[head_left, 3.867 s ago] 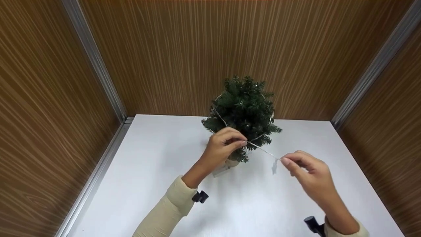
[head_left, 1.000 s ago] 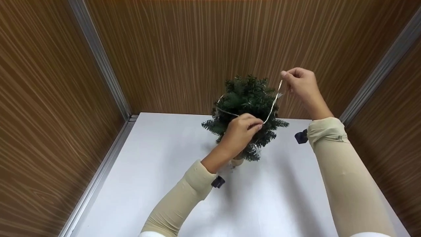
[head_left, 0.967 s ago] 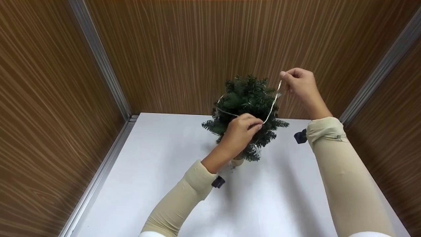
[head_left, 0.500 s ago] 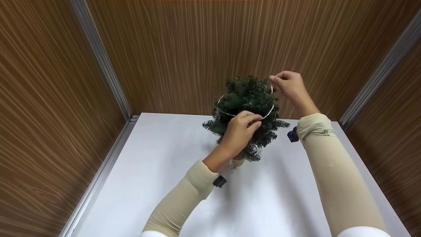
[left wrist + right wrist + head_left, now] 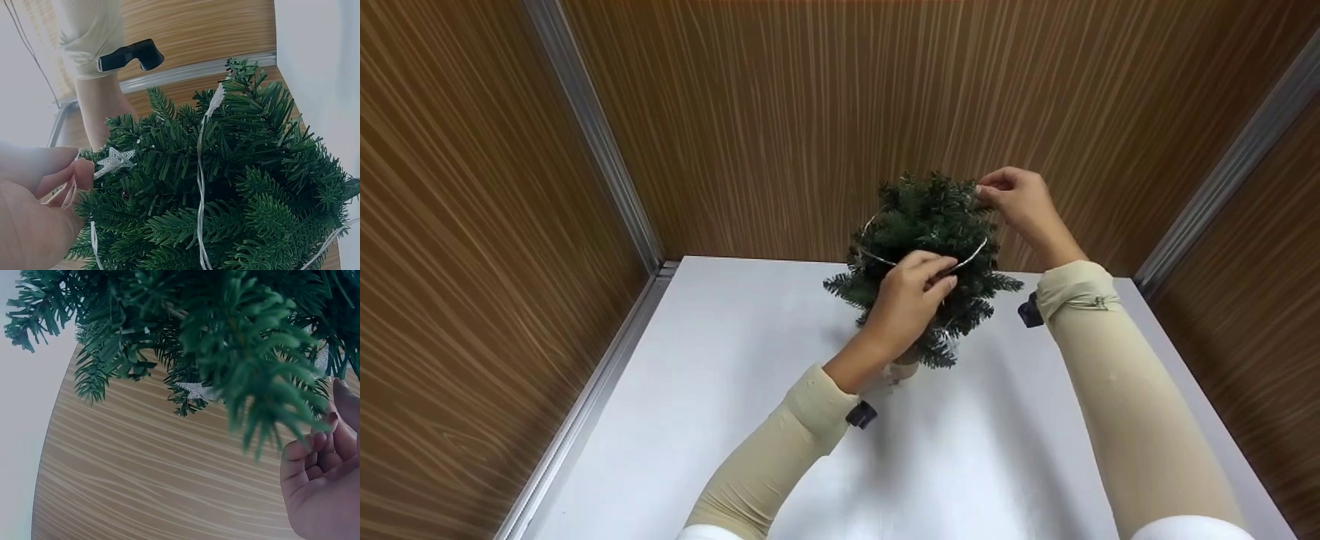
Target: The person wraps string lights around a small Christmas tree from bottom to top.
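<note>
A small artificial Christmas tree [image 5: 934, 214] stands near the back of the table, wound with string lights [image 5: 973, 253] on a pale twisted wire. At the tree's front, my left hand [image 5: 906, 296] pinches the wire between thumb and fingers. Close to those fingertips a clear star [image 5: 119, 158] lies against the needles in the left wrist view. My right hand [image 5: 1024, 208] is at the tree's upper right, its thumb and finger pinching the wire, partly behind branches. The right wrist view has another star [image 5: 194, 390] hanging under a branch.
The white table [image 5: 720, 360] meets a wood-grain back panel [image 5: 780, 135], with similar panels at both sides. Metal rails [image 5: 600, 150] run along the corners. A pale pot base [image 5: 901, 370] shows below the tree. Black wrist cameras [image 5: 861, 414] sit on both sleeves.
From the front right, my right hand has gone up and round to the tree's upper right, then inward and slightly down, drawing the wire against the branches. My left hand moved up, then stayed nearly still.
</note>
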`<state>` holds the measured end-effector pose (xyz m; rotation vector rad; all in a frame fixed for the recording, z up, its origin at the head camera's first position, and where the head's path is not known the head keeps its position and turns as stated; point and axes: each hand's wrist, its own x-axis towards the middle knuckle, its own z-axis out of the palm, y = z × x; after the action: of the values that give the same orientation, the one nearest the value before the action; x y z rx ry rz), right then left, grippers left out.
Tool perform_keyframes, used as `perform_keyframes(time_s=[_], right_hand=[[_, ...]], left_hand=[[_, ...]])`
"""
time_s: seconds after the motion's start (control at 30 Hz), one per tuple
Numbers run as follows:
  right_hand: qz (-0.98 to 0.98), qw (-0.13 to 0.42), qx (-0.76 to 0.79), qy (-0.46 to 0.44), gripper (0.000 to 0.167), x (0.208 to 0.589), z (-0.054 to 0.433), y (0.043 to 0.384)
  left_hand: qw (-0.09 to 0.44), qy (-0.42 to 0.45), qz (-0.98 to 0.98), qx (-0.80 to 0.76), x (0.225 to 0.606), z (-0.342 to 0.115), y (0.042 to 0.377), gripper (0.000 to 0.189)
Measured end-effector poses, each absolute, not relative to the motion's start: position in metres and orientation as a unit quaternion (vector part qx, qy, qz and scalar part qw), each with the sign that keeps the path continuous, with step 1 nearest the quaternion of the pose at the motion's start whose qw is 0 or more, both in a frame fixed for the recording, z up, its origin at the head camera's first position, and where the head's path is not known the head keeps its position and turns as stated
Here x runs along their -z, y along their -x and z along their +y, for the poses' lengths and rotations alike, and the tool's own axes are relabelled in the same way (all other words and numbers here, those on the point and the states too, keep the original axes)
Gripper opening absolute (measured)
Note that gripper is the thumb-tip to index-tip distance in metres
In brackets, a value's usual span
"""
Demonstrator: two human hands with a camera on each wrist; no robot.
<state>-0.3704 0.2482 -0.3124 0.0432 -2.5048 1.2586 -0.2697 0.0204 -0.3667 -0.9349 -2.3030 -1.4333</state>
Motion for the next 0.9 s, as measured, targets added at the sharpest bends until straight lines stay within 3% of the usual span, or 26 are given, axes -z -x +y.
perform_keyframes(time_s=[0.4, 0.9], right_hand=[[-0.887, 0.163, -0.431, -0.033, 0.038, 0.308, 0.253, 0.359], [-0.883, 0.177, -0.424, -0.091, 0.032, 0.295, 0.243, 0.324]], left_hand=[[0.103, 0.313, -0.754, 0.568, 0.364, 0.018, 0.27, 0.027], [0.093, 0.318, -0.747, 0.576, 0.363, 0.005, 0.265, 0.028]])
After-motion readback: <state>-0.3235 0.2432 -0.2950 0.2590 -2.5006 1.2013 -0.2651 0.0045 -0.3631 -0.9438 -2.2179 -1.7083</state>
